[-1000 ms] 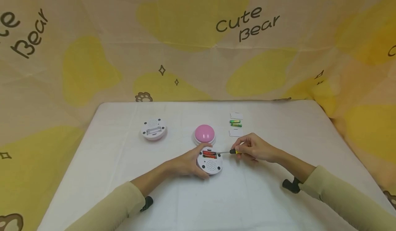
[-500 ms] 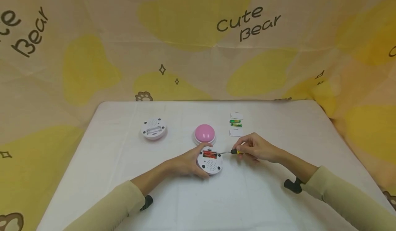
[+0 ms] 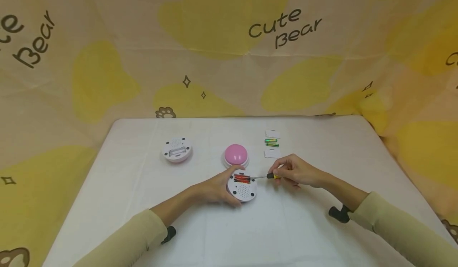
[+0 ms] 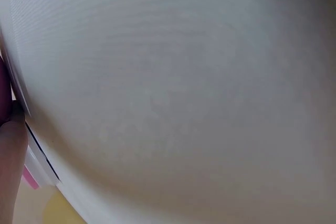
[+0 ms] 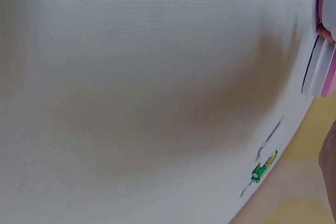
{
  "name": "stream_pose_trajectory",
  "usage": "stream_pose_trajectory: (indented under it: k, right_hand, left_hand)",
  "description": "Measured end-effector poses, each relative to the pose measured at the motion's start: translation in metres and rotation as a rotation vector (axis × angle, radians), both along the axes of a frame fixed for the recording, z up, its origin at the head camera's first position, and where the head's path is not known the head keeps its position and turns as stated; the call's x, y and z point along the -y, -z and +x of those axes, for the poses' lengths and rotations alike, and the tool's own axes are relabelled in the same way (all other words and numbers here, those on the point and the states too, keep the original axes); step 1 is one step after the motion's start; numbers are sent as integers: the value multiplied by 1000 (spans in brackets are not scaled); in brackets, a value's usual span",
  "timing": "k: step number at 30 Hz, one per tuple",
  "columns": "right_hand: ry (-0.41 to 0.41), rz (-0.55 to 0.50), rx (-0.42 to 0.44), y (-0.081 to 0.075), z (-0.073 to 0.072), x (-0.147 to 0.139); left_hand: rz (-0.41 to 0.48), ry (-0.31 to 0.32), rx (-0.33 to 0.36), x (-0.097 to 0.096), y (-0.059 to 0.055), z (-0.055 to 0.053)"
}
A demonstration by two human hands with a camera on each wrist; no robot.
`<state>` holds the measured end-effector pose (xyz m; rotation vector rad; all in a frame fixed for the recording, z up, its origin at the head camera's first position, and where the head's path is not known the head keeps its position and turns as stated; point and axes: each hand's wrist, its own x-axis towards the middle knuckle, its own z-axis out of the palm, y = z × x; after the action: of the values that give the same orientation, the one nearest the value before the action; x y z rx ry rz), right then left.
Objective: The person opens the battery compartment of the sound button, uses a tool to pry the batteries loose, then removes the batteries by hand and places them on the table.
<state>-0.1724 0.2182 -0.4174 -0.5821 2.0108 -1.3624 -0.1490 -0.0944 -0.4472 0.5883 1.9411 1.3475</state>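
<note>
My left hand [image 3: 216,187] grips the side of an upturned round white push-button buzzer [image 3: 244,191], its speaker holes and dark feet facing up. Two red batteries [image 3: 242,178] lie side by side in its uncovered battery compartment. Between thumb and fingers, my right hand [image 3: 297,171] pinches a small screwdriver [image 3: 270,176] with a black and yellow handle. Its thin metal shaft points left, the tip right at the batteries' right end. In the left wrist view, part of the left hand [image 4: 11,150] shows at the left edge, beside the buzzer. The right wrist view hides the screwdriver.
Just behind the held buzzer stands another with its pink dome [image 3: 236,154] up. At the back left, an upturned buzzer [image 3: 177,149] has a bare battery compartment. Two green batteries [image 3: 272,144] lie between white battery covers [image 3: 272,153] at the back right.
Both hands, the buzzer and the screwdriver keep nearly the same places. The red batteries look slightly shifted in their compartment.
</note>
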Motion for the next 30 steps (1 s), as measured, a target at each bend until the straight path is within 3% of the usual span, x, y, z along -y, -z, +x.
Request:
stream_pose_trajectory:
  k: [15, 21, 26, 30]
  right_hand:
    - [-21, 10, 5, -5, 2, -2]
    - [8, 27, 12, -8, 3, -4]
    - [14, 8, 20, -10, 4, -5]
    - [15, 0, 21, -11, 5, -5]
  left_hand:
    - [0, -21, -35, -2, 2, 3]
    - [-28, 11, -120, -3, -5, 6]
    - [-19, 3, -172, -2, -6, 6]
    - [-64, 18, -244, -2, -6, 7]
